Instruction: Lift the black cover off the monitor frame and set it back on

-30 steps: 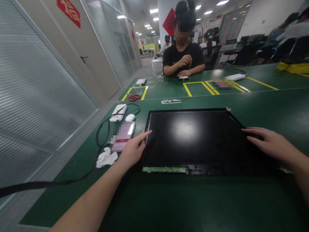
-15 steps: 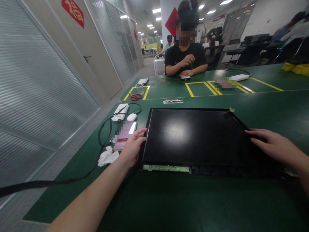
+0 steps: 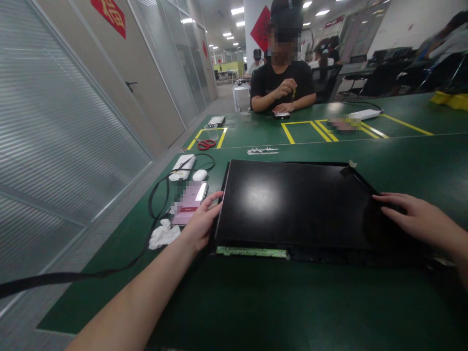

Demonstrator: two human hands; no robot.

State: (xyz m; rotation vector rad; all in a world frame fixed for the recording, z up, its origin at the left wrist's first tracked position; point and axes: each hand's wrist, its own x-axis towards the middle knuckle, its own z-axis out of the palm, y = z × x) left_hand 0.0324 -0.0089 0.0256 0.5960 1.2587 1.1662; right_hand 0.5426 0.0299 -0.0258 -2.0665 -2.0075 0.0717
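Note:
A black display panel lies over a black frame on the green table. The panel's left and far edges stand slightly raised above the frame. Along the near edge a strip of green circuit board shows. My left hand grips the left edge of the panel, its fingers partly bent round it. On the opposite side my right hand holds the right edge between thumb and fingers. A small beige tab sticks up at the far right corner.
Left of the panel lie a phone, crumpled tissue, a white case, a white power bank and a black cable. Red scissors and white strips lie beyond. A person sits opposite.
The panel's left and far edges have risen a little from the frame. Both hands stay at the sides, almost where they were.

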